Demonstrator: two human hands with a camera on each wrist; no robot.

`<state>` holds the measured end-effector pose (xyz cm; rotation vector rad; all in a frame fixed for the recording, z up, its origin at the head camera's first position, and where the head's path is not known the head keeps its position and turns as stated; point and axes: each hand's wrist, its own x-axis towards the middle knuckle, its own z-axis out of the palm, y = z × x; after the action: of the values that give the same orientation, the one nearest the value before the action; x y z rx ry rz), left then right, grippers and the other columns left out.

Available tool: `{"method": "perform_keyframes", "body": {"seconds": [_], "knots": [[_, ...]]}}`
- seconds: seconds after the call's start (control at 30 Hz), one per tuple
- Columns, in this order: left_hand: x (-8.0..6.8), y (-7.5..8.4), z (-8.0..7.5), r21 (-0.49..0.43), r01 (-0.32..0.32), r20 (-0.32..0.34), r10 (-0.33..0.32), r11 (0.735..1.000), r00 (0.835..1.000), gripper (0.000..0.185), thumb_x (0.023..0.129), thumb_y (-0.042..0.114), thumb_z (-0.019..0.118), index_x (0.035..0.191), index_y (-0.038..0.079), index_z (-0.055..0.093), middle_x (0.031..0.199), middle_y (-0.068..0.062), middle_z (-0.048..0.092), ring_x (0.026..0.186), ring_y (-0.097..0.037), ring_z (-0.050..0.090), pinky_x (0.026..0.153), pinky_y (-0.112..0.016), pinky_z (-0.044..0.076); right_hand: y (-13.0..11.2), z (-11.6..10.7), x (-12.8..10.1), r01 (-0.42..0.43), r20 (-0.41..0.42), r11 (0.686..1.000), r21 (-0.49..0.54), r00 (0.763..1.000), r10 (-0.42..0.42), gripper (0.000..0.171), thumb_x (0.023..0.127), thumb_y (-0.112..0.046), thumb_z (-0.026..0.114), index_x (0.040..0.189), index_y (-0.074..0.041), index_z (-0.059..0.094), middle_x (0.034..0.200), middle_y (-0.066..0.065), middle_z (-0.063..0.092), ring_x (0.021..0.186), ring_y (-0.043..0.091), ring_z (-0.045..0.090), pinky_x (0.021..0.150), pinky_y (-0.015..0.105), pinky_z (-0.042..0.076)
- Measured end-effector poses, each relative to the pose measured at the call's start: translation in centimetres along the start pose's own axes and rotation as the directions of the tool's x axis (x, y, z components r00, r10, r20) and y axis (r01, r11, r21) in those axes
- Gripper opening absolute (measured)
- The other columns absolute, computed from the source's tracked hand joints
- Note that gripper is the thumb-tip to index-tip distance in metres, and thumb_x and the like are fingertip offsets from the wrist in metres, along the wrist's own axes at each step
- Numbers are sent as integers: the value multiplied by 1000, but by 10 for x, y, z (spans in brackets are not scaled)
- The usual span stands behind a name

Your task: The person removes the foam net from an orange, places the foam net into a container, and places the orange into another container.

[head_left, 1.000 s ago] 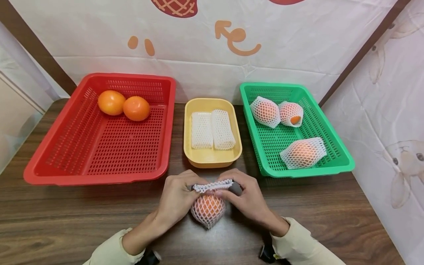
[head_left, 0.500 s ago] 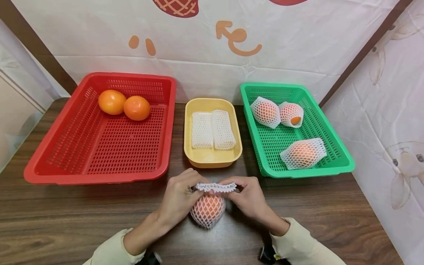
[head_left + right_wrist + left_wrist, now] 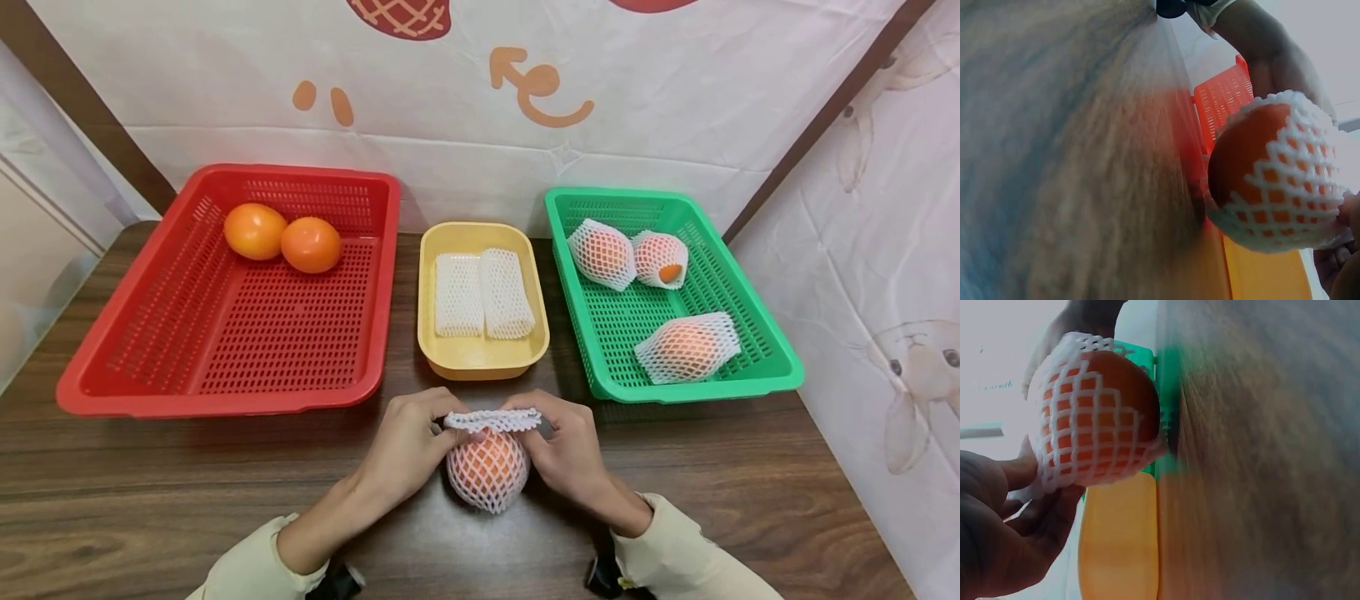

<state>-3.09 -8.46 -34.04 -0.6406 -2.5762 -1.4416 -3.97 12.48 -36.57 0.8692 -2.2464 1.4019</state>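
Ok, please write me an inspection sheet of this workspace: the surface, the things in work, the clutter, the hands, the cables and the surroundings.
Surface: dark wood-grain table.
Things in work: netted orange held between both hands in front of the yellow tray; the wrist views show part of the fruit still bare.
Clutter: red basket with two bare oranges; yellow tray with two folded foam nets; green basket with three netted oranges.
Hands: left hand and right hand pinch the net's rim with the fingers.
Cables: nothing seen.
Surroundings: white printed cloth backdrop.
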Motion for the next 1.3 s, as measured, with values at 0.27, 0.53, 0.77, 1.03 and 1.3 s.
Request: {"method": "perform_keyframes", "body": {"seconds": [0.27,0.53,0.77,1.03,1.3], "knots": [[-1,-3,0,93,-82,-102,92,992,991,22,67,-7,81,74,12,72,70,10,59,67,-3,54,58,-21,47,-2,2,2,-302,179,934,192,946,269,21,84,-10,75,103,-13,69,99,-1,68,90,15,64,77,33,53],[-2,-3,-1,105,-221,-115,233,970,966,30,64,-19,67,75,9,69,75,6,59,73,-9,57,60,-23,49,-7,0,3,-490,323,838,241,855,407,19,80,-18,79,98,-14,73,92,-3,70,86,17,64,77,32,52],[0,-6,2,18,-239,-108,239,971,965,20,72,-4,79,83,10,70,83,7,61,79,-7,56,63,-26,50,-21,-4,11,-254,159,955,151,960,230,15,74,1,80,82,-8,72,79,0,68,74,10,62,63,27,52],[3,-1,-2,-26,0,79,2,1000,997,23,74,27,81,93,16,72,87,12,60,81,-5,56,67,-30,50,-4,-5,5,-218,109,976,30,971,213,14,79,-5,77,88,-14,72,85,-5,68,79,10,64,68,26,53],[2,0,-2,-13,46,45,-45,999,998,16,71,15,84,73,19,69,74,15,56,69,-4,52,60,-28,47,-3,-5,5,-172,146,979,111,977,155,14,81,-6,76,91,-13,69,89,-2,67,83,13,63,71,28,53]]}}
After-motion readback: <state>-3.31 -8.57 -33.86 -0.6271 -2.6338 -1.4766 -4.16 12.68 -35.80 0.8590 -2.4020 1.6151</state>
